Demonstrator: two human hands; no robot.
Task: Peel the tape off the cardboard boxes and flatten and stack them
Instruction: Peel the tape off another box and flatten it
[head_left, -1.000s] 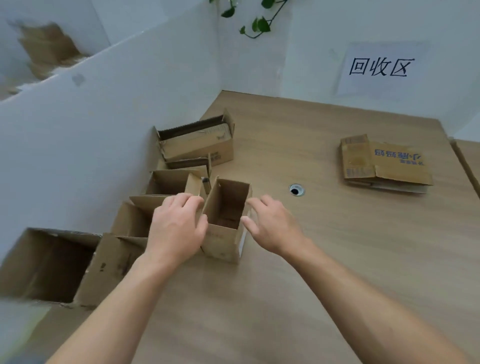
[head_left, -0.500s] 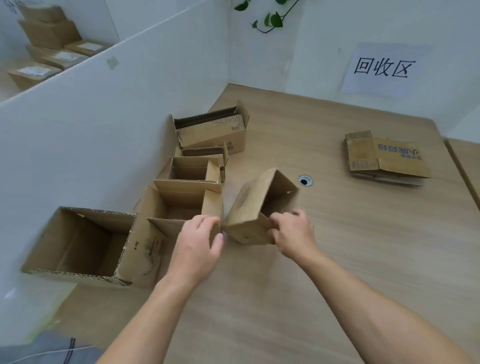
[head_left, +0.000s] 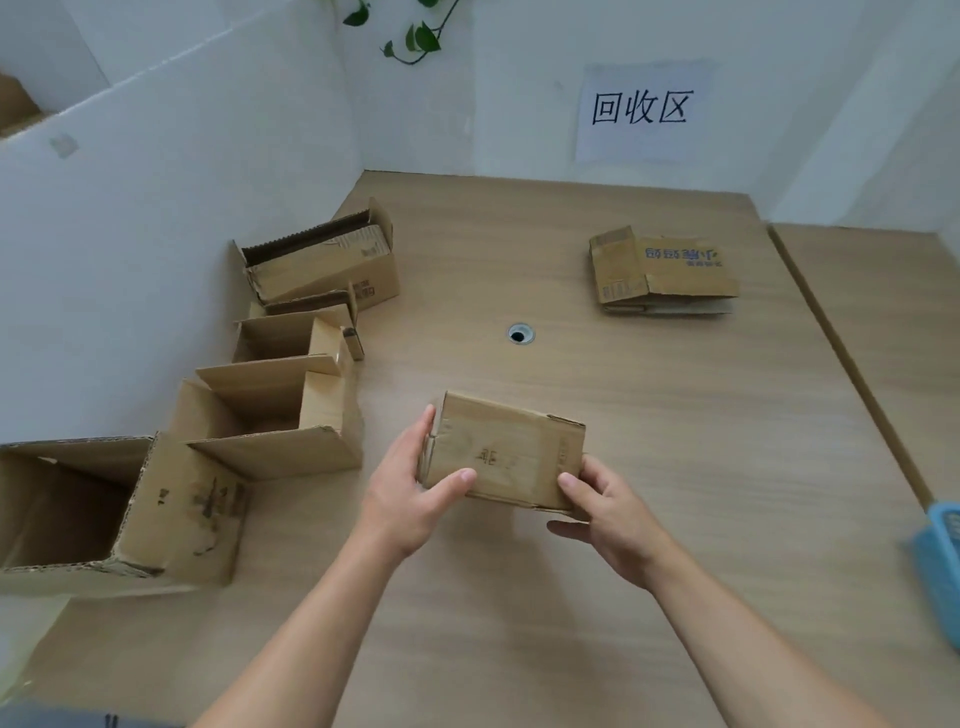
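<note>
While it is held, the brown box (head_left: 501, 452) shows faded print.

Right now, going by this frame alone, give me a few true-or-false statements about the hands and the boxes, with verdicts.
1. The left hand and the right hand both grip the small box. True.
2. A flattened stack lies toward the far right of the table. True.
3. The open boxes line the table's right edge. False: the open boxes stand along the white partition on the left.
4. The small box sits inside the largest open box. False: it is held outside them, right of the row.
</note>
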